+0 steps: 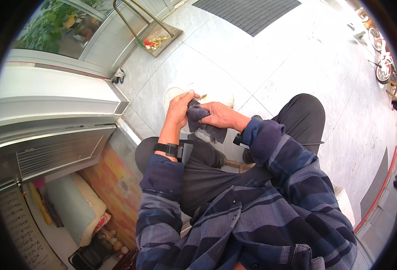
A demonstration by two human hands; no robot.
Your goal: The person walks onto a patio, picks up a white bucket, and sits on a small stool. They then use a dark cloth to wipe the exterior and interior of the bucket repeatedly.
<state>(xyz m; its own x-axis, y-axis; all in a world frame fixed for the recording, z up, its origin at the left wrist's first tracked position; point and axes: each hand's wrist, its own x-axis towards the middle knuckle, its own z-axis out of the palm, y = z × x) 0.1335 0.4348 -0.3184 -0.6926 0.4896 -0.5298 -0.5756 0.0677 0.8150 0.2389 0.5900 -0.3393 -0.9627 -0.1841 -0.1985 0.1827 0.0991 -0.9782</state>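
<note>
Both my hands meet above the pale floor, in front of my knees. A dark grey-purple cloth (198,116) is bunched between them. My right hand (220,114) pinches the cloth between thumb and fingers. Beside it, my left hand (179,108) holds the cloth's left edge, its fingertips close together at the top. A small thin brownish piece (202,97) shows by those fingertips; what it is I cannot tell. Under the hands lie round whitish shapes (172,96), partly covered and washed out by glare. Some clear plastic (203,136) shows below the cloth.
A long-handled dustpan (164,40) with coloured scraps stands by the door frame at upper left. A glove (118,76) lies at the wall corner. A ribbed grey mat (249,13) is at the top. A white bicycle (384,60) stands far right. A metal door (63,152) is at left.
</note>
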